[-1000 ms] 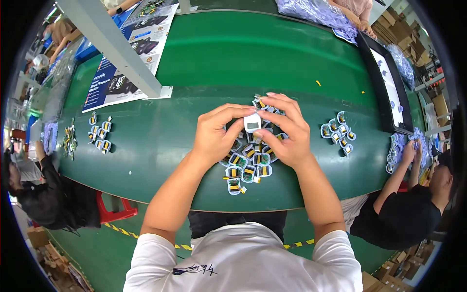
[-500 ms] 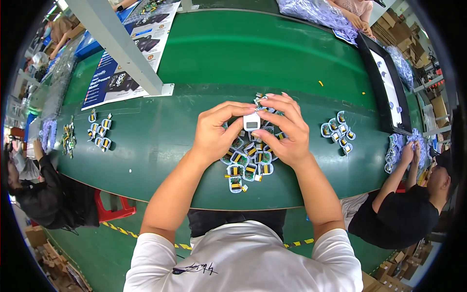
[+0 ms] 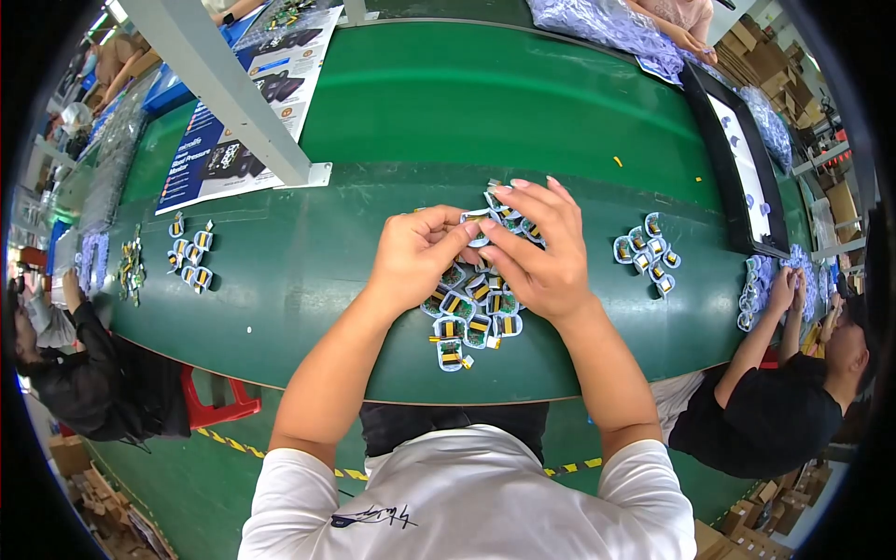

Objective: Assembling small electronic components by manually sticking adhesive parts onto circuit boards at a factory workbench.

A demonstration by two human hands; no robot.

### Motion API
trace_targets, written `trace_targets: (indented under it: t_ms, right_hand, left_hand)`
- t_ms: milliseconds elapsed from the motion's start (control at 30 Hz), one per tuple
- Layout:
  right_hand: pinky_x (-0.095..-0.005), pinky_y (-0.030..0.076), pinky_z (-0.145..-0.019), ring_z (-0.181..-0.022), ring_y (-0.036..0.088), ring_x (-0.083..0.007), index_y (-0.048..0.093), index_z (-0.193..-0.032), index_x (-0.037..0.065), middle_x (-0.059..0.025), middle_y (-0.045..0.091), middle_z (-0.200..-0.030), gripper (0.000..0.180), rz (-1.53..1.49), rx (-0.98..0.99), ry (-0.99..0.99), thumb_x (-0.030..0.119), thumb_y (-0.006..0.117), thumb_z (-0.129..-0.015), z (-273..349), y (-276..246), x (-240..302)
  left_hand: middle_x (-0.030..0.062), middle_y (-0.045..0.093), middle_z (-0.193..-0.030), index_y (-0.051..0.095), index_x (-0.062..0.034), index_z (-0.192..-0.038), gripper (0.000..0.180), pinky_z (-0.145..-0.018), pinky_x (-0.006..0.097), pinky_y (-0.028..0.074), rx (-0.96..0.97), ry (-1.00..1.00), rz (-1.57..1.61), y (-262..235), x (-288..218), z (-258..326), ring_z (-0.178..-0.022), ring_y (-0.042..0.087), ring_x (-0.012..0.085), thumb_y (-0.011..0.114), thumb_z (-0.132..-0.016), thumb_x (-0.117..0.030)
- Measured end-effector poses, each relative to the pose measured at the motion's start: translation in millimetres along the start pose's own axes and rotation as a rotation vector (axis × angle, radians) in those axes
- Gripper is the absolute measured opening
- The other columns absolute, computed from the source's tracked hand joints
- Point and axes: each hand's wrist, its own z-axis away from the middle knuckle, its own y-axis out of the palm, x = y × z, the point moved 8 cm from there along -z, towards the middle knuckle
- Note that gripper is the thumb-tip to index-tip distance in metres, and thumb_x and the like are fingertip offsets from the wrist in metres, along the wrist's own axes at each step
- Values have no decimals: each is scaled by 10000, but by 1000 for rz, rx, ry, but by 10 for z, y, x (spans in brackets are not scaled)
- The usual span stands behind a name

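Between the fingertips of both hands is a small white device casing (image 3: pixel 479 240), its open side with the inner parts partly covered by fingers. My left hand (image 3: pixel 406 259) pinches its left edge between thumb and forefinger. From the other side, my right hand (image 3: pixel 544 257) presses on it with thumb and forefinger, while its other fingers reach out above. Below and behind my hands lies a pile of similar open casings (image 3: pixel 478 327), pale blue-white, with green circuit boards and black-and-yellow parts inside. My hands hide some of the pile.
Small groups of casings lie left (image 3: pixel 193 254) and right (image 3: pixel 651 252). Loose circuit boards (image 3: pixel 131 266) lie farther left. A grey metal post (image 3: pixel 219 93) stands on a printed sheet (image 3: pixel 201 173). A black tray (image 3: pixel 737 159) is at right, near a co-worker (image 3: pixel 784 383).
The casing has turned over: its face with the dark little window showed before, and now its open inner side does. My fingers have shifted around it.
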Motion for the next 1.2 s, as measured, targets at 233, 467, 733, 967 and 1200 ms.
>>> trace_targets:
  t_ms: [233,467,733,967,1200]
  right_hand:
    - [-597,388,-1147,-1323,591,-328,784,-1130,147,-91,667,-1407,279,102,46,-16,218,799,-861,20,90,56]
    - [-595,385,-1153,-1313,601,-370,767,-1186,105,-132,665,-1395,331,21,98,25,141,791,-857,-16,143,67]
    - [-464,510,-1049,-1260,646,-357,760,-1026,-7,-155,719,-1295,144,-360,-14,273,8,741,-884,71,95,-279]
    - [-478,466,-1102,-1335,598,-360,743,-864,-4,-137,736,-1275,23,-468,127,389,10,762,-862,116,91,-424]
    - [-474,478,-1095,-1328,601,-363,753,-838,9,-92,744,-1272,37,-482,157,411,35,779,-834,140,91,-481]
  left_hand:
    - [108,747,-963,710,76,-1094,146,-754,290,610,58,-36,49,31,-27,3,-829,734,163,624,-1053,-36]
    - [70,752,-930,739,39,-1077,167,-696,257,560,41,-23,27,-56,-14,13,-768,712,117,673,-1045,-111]
    - [72,756,-954,737,33,-1111,194,-738,267,565,189,-105,119,102,-13,64,-807,737,140,701,-1034,-141]
    - [76,780,-958,758,19,-1191,207,-747,265,578,89,171,-479,105,-292,70,-850,735,123,688,-1009,-49]
    - [110,801,-954,774,29,-1152,215,-774,283,614,114,144,-333,130,-235,78,-864,773,151,636,-987,34]
